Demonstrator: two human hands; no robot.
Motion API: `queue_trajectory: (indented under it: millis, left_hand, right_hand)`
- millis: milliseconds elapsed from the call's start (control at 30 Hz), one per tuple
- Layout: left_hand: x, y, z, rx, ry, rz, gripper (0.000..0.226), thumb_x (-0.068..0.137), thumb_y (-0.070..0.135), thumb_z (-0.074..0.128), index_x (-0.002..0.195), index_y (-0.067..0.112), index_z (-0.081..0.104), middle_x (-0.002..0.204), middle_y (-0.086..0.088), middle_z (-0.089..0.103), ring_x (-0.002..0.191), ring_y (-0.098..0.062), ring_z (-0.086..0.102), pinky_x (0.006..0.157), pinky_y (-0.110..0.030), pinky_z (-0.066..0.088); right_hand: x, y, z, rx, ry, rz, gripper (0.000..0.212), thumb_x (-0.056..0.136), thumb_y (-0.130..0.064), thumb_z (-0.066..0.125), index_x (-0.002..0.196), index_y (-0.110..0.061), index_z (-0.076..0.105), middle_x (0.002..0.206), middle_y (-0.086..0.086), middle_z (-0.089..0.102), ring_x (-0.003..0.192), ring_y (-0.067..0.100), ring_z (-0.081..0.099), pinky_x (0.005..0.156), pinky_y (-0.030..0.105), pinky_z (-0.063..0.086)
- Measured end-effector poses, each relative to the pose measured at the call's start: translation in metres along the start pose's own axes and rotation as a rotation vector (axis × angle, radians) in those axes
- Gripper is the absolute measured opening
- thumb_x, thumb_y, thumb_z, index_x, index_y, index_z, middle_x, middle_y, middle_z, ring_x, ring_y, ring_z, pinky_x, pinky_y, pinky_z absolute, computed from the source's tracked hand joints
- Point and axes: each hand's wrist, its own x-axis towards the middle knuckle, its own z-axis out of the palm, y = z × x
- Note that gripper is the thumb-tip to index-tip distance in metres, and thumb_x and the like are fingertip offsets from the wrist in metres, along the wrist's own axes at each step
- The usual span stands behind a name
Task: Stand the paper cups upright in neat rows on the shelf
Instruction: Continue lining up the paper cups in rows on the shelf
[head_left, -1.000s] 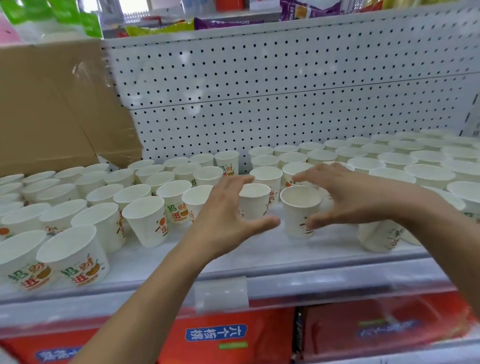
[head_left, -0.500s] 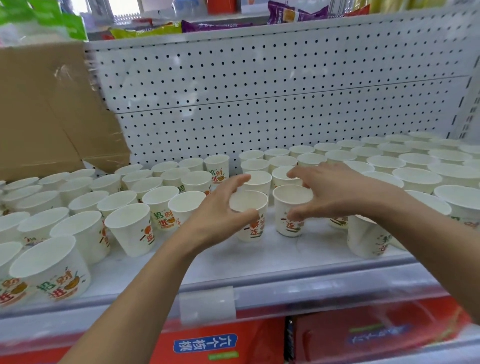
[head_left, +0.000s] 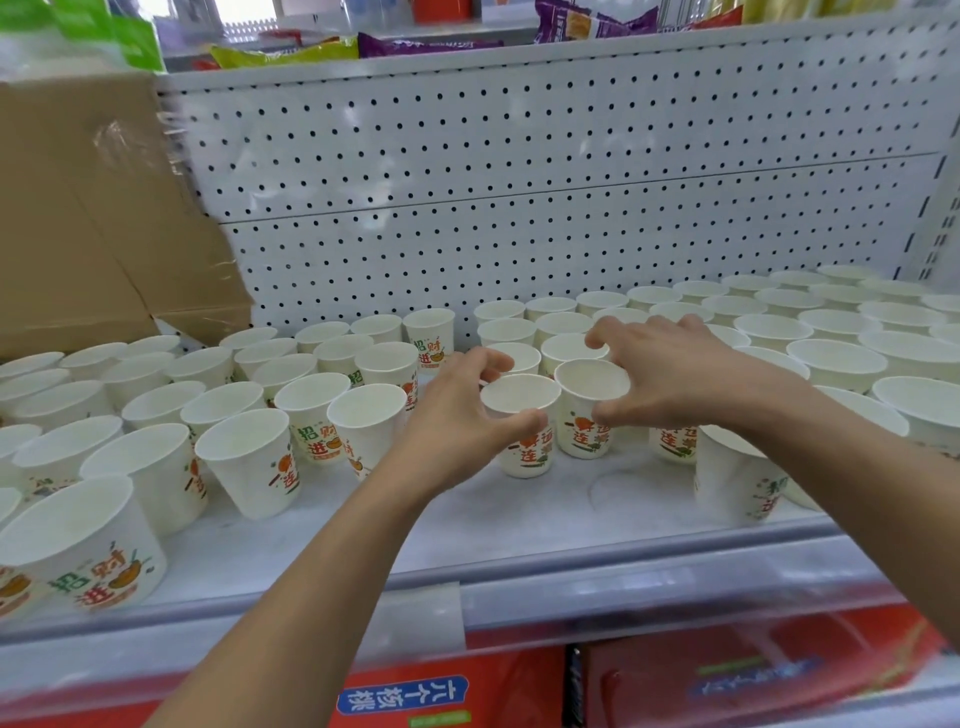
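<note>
Several white paper cups with orange and green print stand upright on the white shelf (head_left: 519, 525). Two of them stand side by side near the shelf's middle front. My left hand (head_left: 457, 415) grips the left cup (head_left: 522, 402) near its rim, thumb in front and fingers behind. My right hand (head_left: 670, 374) grips the right cup (head_left: 589, 384) the same way, thumb on its front right side. The two cups nearly touch.
Rows of cups fill the shelf to the left (head_left: 244, 457) and right (head_left: 836, 358). A cardboard box (head_left: 93, 218) stands at the back left. A pegboard wall (head_left: 519, 182) backs the shelf. Red packages (head_left: 467, 696) lie on the shelf below.
Both hands have closed round the two middle cups and brought them together. The camera has shifted a little to the right.
</note>
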Motion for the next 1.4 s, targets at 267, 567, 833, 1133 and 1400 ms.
queue_trajectory:
  millis: [267, 567, 833, 1133, 1400]
  left_hand:
    - [0.003, 0.0, 0.007, 0.008, 0.02, 0.071, 0.058, 0.074, 0.028, 0.079, 0.125, 0.024, 0.051, 0.125, 0.006, 0.051, 0.108, -0.007, 0.052, 0.093, -0.031, 0.051]
    - [-0.01, 0.001, 0.006, 0.1, 0.09, 0.135, 0.061, 0.076, 0.039, 0.076, 0.129, 0.027, 0.047, 0.129, 0.008, 0.044, 0.115, -0.009, 0.048, 0.095, -0.036, 0.049]
    - [-0.077, -0.049, -0.043, 0.225, 0.765, 0.119, 0.056, 0.079, 0.03, 0.071, 0.129, 0.016, 0.051, 0.136, -0.004, 0.043, 0.128, -0.019, 0.036, 0.109, -0.025, 0.023]
    - [-0.076, -0.101, -0.088, 0.36, 0.577, -0.171, 0.08, 0.077, 0.044, 0.073, 0.142, 0.016, 0.036, 0.142, -0.004, 0.041, 0.129, -0.023, 0.034, 0.105, -0.033, 0.028]
    - [-0.066, -0.111, -0.095, 0.394, 0.475, -0.123, 0.062, 0.081, 0.041, 0.069, 0.135, 0.021, 0.047, 0.135, -0.004, 0.049, 0.125, -0.023, 0.037, 0.101, -0.031, 0.029]
  right_hand:
    - [0.004, -0.002, 0.003, 0.038, 0.039, 0.062, 0.078, 0.072, -0.067, 0.057, 0.133, -0.024, 0.036, 0.122, 0.001, 0.06, 0.113, 0.024, 0.048, 0.09, 0.039, 0.029]
    - [0.001, -0.01, 0.001, 0.017, 0.116, 0.028, 0.074, 0.075, -0.059, 0.061, 0.136, -0.026, 0.036, 0.133, 0.002, 0.05, 0.122, 0.023, 0.04, 0.097, 0.04, 0.029]
    - [-0.004, -0.114, 0.025, 0.617, 0.337, -0.317, 0.066, 0.081, -0.039, 0.067, 0.139, -0.025, 0.038, 0.138, -0.003, 0.042, 0.127, 0.015, 0.037, 0.104, 0.03, 0.034]
    - [0.042, -0.176, 0.045, 0.787, 0.069, -0.206, 0.088, 0.075, -0.037, 0.074, 0.146, -0.022, 0.025, 0.147, 0.003, 0.038, 0.135, 0.018, 0.034, 0.109, 0.038, 0.034]
    - [0.013, -0.178, 0.045, 0.733, 0.156, -0.14, 0.07, 0.077, -0.037, 0.069, 0.139, -0.024, 0.039, 0.138, -0.003, 0.048, 0.128, 0.014, 0.04, 0.101, 0.031, 0.037]
